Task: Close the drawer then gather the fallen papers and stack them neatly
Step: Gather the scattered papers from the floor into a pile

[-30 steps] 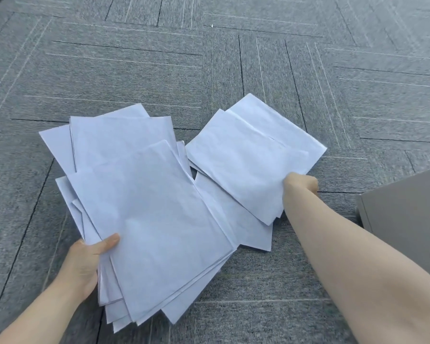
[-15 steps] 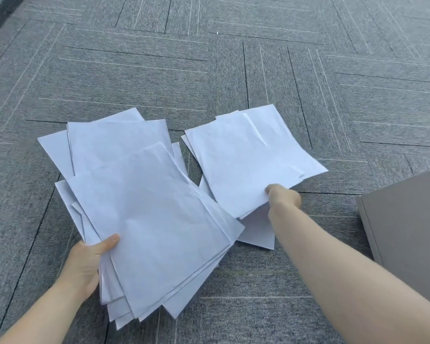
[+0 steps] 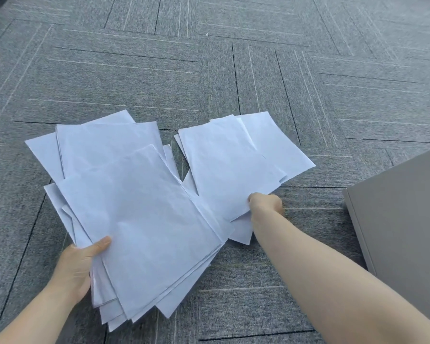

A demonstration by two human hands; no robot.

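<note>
A loose, fanned bunch of white papers [image 3: 134,214] is gripped at its lower left corner by my left hand [image 3: 77,266], thumb on top. To its right, a smaller group of white sheets [image 3: 233,165] lies slanted over the carpet, and my right hand [image 3: 266,204] pinches their near edge. One more sheet [image 3: 241,232] pokes out beneath them, partly hidden by my right forearm. The two groups overlap slightly in the middle. The drawer itself is not visible.
Grey carpet tiles [image 3: 209,70] with thin line patterns cover the floor. A grey cabinet [image 3: 402,219] stands at the right edge, close to my right arm.
My right hand has dragged the right-hand sheets left and toward me, turning them closer to upright and nearer the left bunch. The left hand and its bunch have stayed about where they were.
</note>
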